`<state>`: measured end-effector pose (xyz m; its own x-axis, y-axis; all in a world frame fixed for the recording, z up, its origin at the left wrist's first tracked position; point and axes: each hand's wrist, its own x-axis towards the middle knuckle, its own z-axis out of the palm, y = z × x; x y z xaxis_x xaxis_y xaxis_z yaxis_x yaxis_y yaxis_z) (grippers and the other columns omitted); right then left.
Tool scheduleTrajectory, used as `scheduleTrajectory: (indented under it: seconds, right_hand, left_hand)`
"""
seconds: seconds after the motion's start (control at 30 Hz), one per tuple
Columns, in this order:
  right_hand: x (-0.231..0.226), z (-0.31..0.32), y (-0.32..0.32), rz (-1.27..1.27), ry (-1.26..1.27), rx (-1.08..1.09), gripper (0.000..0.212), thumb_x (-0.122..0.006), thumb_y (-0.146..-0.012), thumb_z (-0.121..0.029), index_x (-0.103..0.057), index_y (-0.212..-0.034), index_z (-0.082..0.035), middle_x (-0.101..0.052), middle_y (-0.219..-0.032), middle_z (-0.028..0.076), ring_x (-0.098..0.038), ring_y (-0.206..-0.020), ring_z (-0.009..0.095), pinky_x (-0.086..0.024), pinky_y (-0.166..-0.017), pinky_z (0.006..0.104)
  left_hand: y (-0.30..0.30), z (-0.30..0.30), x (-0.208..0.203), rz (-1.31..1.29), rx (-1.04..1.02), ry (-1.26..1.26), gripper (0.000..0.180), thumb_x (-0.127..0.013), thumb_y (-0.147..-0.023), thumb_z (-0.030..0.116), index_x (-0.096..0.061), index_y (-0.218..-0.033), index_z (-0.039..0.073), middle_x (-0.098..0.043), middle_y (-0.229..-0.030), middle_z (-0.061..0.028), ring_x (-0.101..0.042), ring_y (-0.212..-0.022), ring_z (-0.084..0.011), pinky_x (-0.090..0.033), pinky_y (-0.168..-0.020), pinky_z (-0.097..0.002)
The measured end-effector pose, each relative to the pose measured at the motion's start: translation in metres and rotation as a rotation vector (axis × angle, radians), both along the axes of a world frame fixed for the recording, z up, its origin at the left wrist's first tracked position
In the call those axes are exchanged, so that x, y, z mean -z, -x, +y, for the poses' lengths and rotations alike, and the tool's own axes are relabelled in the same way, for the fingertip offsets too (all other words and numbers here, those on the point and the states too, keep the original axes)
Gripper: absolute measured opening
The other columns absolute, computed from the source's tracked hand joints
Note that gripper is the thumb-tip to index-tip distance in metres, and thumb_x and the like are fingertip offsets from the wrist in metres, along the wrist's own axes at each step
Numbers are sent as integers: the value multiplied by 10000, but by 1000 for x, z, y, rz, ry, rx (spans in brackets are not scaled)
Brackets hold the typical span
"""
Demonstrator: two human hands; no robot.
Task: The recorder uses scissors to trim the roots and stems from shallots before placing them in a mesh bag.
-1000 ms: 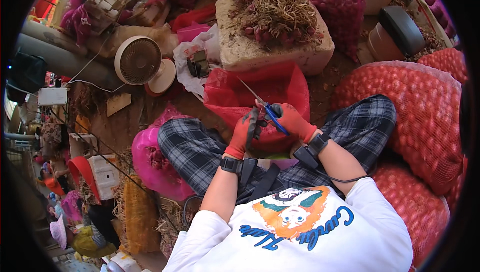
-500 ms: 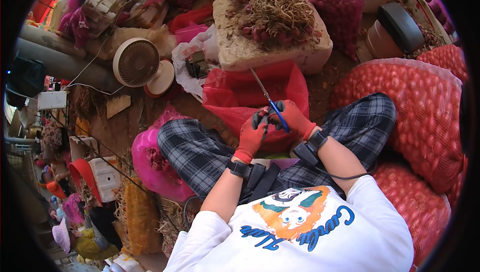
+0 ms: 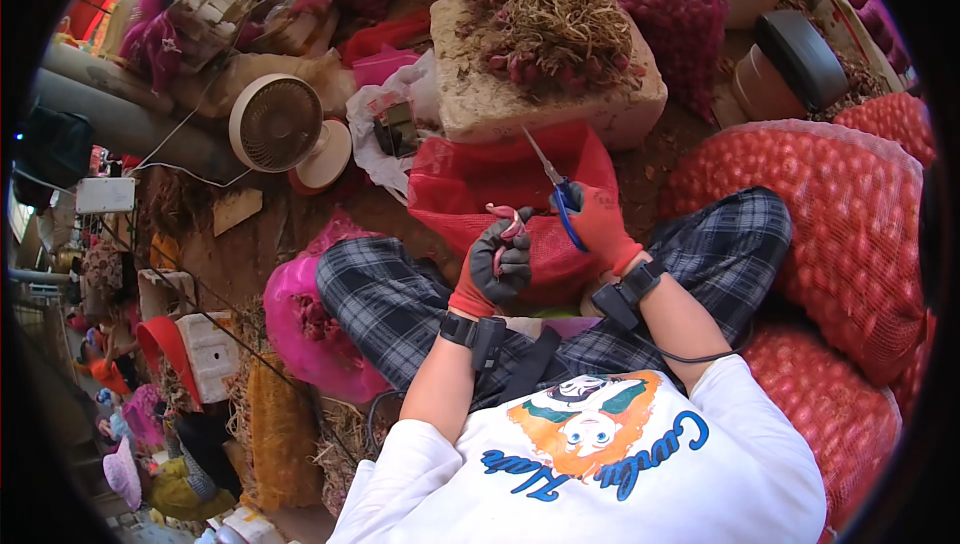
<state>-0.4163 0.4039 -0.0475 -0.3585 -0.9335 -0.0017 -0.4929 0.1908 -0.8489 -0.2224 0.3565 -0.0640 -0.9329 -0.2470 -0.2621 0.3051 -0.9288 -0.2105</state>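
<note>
My left hand (image 3: pixel 490 272), in a red glove with a dark grey palm, is turned palm up. Its fingers curl around a few small shallots (image 3: pixel 508 222), which show between them. To its right, my right hand (image 3: pixel 602 229), gloved the same way, grips the blue handle of a pair of scissors (image 3: pixel 543 157). The metal blades point up and away to the left, seemingly closed. Beneath and beyond both hands lies an open red mesh bag (image 3: pixel 448 176) between my knees; its bottom is mostly hidden by the hands.
Beyond the bag stands a pale foam box (image 3: pixel 480 109) bearing a heap of shallots with dried stalks (image 3: pixel 570 19). Full red mesh sacks (image 3: pixel 800 214) crowd my right side. At the left are a small fan (image 3: pixel 275 124) and a pink bag of shallots (image 3: pixel 305 329).
The hands have moved apart. My left hand has rolled palm up, showing the shallots, while the right has shifted slightly right and up with the scissors.
</note>
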Motion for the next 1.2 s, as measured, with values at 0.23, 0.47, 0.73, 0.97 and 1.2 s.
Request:
scheduleTrajectory:
  seconds: [0.23,0.47,0.73,0.97,1.2]
  right_hand:
    - [-43,37,-4,560,56,-262,541,-617,-753,-550,-585,-925,-38,-633,-824,135,-622,-776,295,-462,-672,401]
    - [-42,39,-8,580,60,-271,495,-633,-745,-539,-601,-877,-63,-623,-776,122,-612,-727,292,-454,-658,388]
    - [-33,41,4,636,-134,-318,523,-591,-755,-579,-613,-880,-72,-624,-677,108,-626,-659,278,-468,-606,380]
    - [-39,40,1,613,-56,-273,562,-605,-731,-613,-626,-896,-76,-638,-760,114,-624,-715,276,-451,-657,370]
    - [-37,39,-4,724,7,-252,532,-601,-748,-587,-623,-908,-80,-630,-753,106,-614,-708,277,-437,-678,365]
  left_hand:
    - [-16,-9,-20,107,-294,127,431,-407,-944,257,-414,-1320,47,-474,-728,-7,-385,-475,-73,-366,-448,-220]
    - [-19,-11,-12,46,-291,234,444,-418,-949,257,-359,-1349,75,-445,-712,-10,-357,-459,-71,-345,-431,-208]
    - [-18,-9,-16,-546,-271,687,407,-438,-961,273,-405,-1324,92,-476,-759,2,-358,-515,-36,-322,-460,-187]
    - [-12,-10,-17,-519,-341,702,352,-454,-953,228,-427,-1292,134,-486,-828,4,-354,-518,-39,-303,-467,-184]
    - [-11,-8,-16,-564,-327,646,371,-461,-954,177,-399,-1313,112,-502,-844,-5,-361,-523,-36,-302,-466,-179]
